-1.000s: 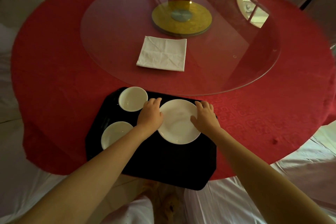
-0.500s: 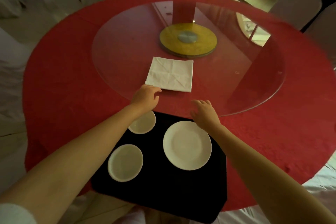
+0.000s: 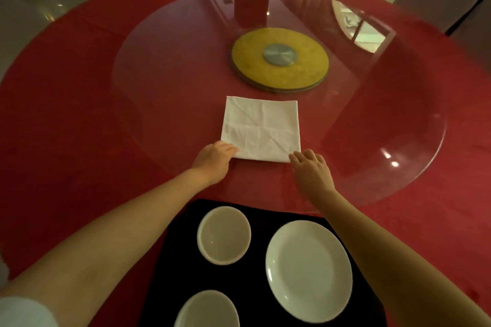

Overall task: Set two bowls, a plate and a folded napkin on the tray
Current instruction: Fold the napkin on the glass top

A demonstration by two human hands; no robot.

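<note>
While the folded napkin (image 3: pixel 261 129) lies by the glass turntable's (image 3: pixel 159 61) near edge, lifting both near corners together should keep its folds. The left hand (image 3: pixel 214 159) covers one corner, grasp unclear; the right hand (image 3: pixel 312 170) touches the other, fingers loose. The black tray (image 3: pixel 255 289) holds the far bowl (image 3: pixel 224 235), near bowl (image 3: pixel 207 310) and plate (image 3: pixel 308 271).

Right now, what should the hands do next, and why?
Probably pinch the napkin's near corners and lift it. The far bowl, near bowl and plate already sit on the tray; the napkin lies on the glass, left hand and right hand at its corners.
</note>
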